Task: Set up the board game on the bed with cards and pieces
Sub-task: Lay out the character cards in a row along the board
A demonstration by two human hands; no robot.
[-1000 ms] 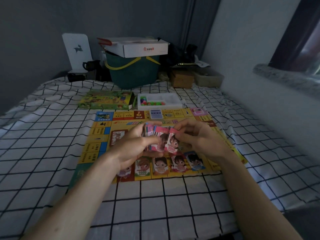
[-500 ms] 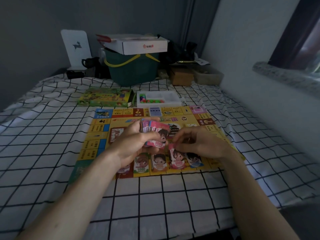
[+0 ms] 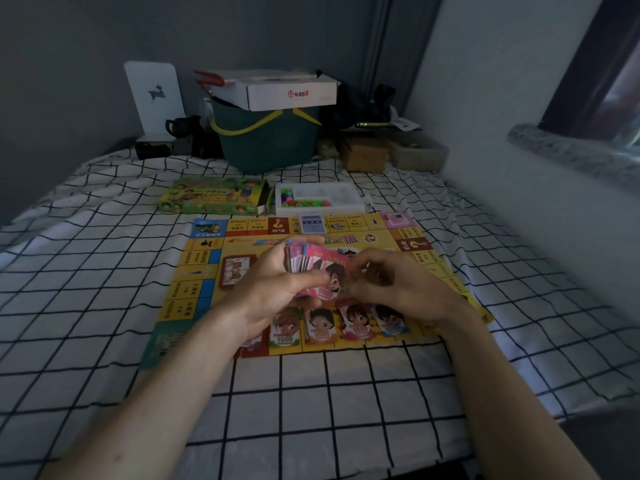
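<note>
A yellow game board lies flat on the checked bed sheet. My left hand grips a stack of play-money cards above the board's middle, a pink 5000 card on top. My right hand is at the stack's right edge with its fingers curled at the top card; whether it pinches the card is not clear. Several money cards lie in a row along the board's near edge. A white tray with coloured pieces and the green game box sit beyond the board.
At the head of the bed stand a green basket with a white carton on top, a white stand, a brown box and a grey tray. A white wall and a stone window ledge run along the right.
My right hand laid a pink card onto the near-edge row, then came back up to the stack in my left hand.
</note>
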